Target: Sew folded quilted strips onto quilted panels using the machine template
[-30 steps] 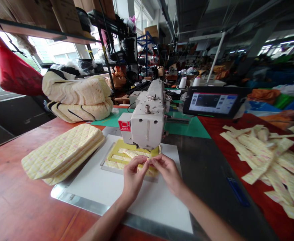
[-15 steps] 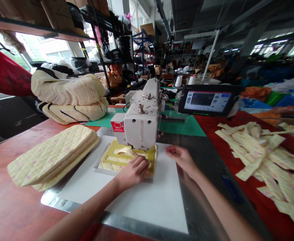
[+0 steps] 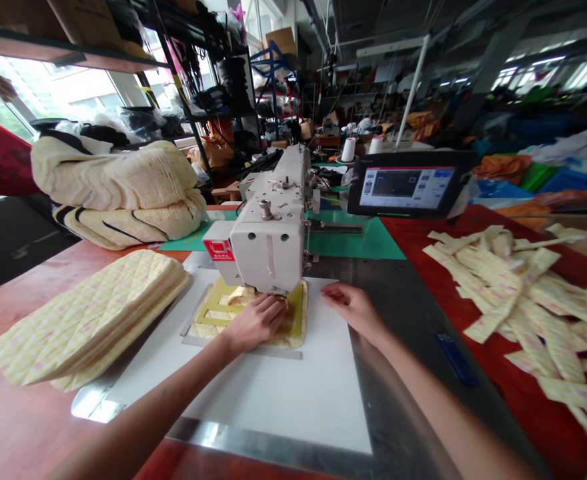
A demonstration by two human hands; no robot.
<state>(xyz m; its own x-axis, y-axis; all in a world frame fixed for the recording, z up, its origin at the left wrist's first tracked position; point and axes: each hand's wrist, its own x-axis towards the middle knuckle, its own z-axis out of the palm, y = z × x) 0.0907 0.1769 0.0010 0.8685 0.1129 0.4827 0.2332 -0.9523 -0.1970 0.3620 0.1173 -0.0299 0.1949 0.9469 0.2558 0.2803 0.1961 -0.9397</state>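
Our left hand (image 3: 257, 321) curls on the slotted template (image 3: 296, 317), grip hidden, right hand (image 3: 349, 307) half-open; let's mind the sewing-machine head (image 3: 269, 247).

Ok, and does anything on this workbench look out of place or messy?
Nothing looks obviously spilled or damaged. The fabric strips at right look untidiest: they lie crisscrossed in a loose heap, pointing every way, while the quilted pieces at left are stacked.
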